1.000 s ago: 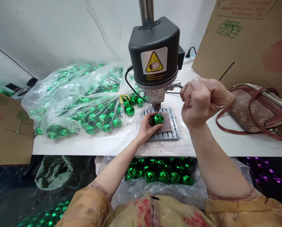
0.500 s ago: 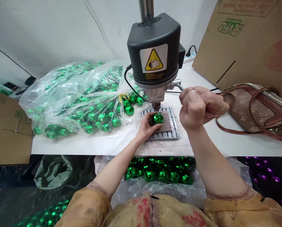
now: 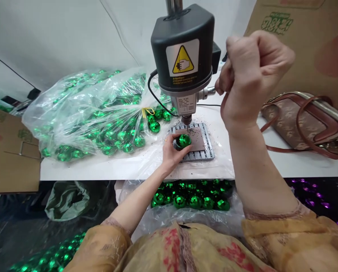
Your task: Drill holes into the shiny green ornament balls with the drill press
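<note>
My left hand (image 3: pixel 173 151) grips a shiny green mirror ball (image 3: pixel 183 141) between thumb and fingers, over the left part of a flat brown pad (image 3: pixel 199 140). The pad lies on a slotted metal base plate (image 3: pixel 210 151). Above stands a black drill press (image 3: pixel 183 56) with a hand warning sticker; its chuck (image 3: pixel 186 119) is up, and dark shavings are scattered beneath it. My right hand (image 3: pixel 250 79) is closed around the press's feed lever (image 3: pixel 211 91), whose outer end the fingers hide.
A tied clear bag of green balls (image 3: pixel 101 117) lies at the left. More green balls (image 3: pixel 194 200) sit in plastic below the table edge. A brown handbag (image 3: pixel 307 121) and a cardboard box (image 3: pixel 322 49) stand at the right, another box (image 3: pixel 13 151) at the far left.
My right hand has risen with the lever after a slight dip. The left hand has pulled the ball left and toward me, out from under the chuck, baring shavings on the pad.
</note>
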Available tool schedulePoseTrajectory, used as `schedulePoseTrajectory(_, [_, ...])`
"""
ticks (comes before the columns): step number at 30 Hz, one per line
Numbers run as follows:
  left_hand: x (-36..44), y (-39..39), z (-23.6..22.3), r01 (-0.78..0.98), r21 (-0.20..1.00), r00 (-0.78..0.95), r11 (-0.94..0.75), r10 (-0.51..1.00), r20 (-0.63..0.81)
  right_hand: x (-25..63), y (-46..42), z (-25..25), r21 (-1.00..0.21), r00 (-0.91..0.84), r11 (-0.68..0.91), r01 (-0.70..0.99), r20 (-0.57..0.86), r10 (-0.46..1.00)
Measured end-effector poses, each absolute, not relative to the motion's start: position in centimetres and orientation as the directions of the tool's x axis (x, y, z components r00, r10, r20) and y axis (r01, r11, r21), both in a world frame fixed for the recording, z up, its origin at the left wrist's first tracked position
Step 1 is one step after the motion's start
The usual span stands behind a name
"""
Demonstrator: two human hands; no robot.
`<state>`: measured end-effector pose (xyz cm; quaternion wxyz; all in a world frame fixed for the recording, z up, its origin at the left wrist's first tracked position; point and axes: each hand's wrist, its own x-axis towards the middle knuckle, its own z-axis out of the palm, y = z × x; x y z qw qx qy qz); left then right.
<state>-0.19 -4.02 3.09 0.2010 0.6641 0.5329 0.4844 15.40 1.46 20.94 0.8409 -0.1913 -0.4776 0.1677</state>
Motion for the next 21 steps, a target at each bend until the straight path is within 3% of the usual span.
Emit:
schedulePoseTrajectory(2, [-1.6, -6.9, 3.7, 0.551, 0.748, 0.017, -0.371, 0.901, 0.434, 15.4, 1.6, 21.1, -0.473, 0.484, 0.874, -0.11, 0.743, 0.462])
schedulePoseTrajectory(4, [-3.6, -10.4, 3.9, 0.563, 0.693, 0.193, -0.45, 0.887, 0.419, 15.4, 1.6, 20.9, -0.472, 0.475, 0.873, -0.125, 0.744, 0.47])
schedulePoseTrajectory(8, [-7.8, -16.9, 2.5, 0.647, 0.428, 0.543, -0.631, 0.775, 0.322, 15.4, 1.7, 20.7, -0.461, 0.471, 0.874, -0.153, 0.744, 0.475])
schedulePoseTrajectory(10, [-9.3, -19.2, 1.3, 0.713, 0.304, 0.603, -0.633, 0.773, 0.196, 15.4, 1.7, 20.7, -0.445, 0.476, 0.882, -0.157, 0.748, 0.462])
schedulePoseTrajectory(13, [-10.3, -21.1, -0.3, 0.738, 0.249, 0.623, -0.627, 0.775, 0.106, 15.4, 1.6, 20.7, -0.448, 0.489, 0.882, -0.145, 0.743, 0.458])
schedulePoseTrajectory(17, [-10.2, -20.5, -0.1, 0.675, 0.231, 0.657, -0.701, 0.713, 0.243, 15.3, 1.4, 20.5, -0.472, 0.489, 0.872, -0.129, 0.735, 0.469])
schedulePoseTrajectory(21, [-9.8, -15.6, 2.5, 0.622, 0.168, 0.595, -0.765, 0.601, 0.534, 15.2, 1.4, 20.5, -0.469, 0.502, 0.879, -0.085, 0.742, 0.444])
